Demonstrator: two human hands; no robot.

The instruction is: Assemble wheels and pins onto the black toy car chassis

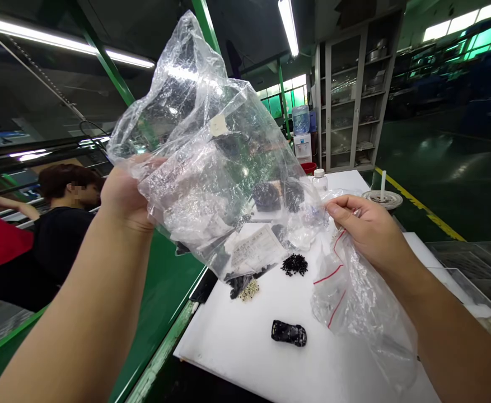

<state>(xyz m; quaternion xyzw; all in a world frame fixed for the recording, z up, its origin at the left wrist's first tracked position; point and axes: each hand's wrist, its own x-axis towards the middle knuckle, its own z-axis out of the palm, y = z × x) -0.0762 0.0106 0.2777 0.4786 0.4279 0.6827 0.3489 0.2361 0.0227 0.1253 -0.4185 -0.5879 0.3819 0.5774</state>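
Your left hand (121,193) grips the near edge of a large clear bag (211,173), its fingertips partly hidden by the crinkled film. The bag is raised and spreads from that hand across toward your right hand (365,221), which pinches gathered clear plastic with red stripes (358,313); most of this hangs below the right hand. Whether the two pieces join at your right fingers is unclear. Judged from this view, the bag handling is partway along: both pieces are lifted and spread, and neither is set down. Below and between your hands, a black toy car (289,333) lies loose on a white table (237,347). Beyond it, nearer the bag's lower edge, sit a pile of small black pieces (294,265) and a pale pile (249,290), both unbagged. A printed slip (262,246) shows at the bag's lower part, inside or behind; you cannot tell which.
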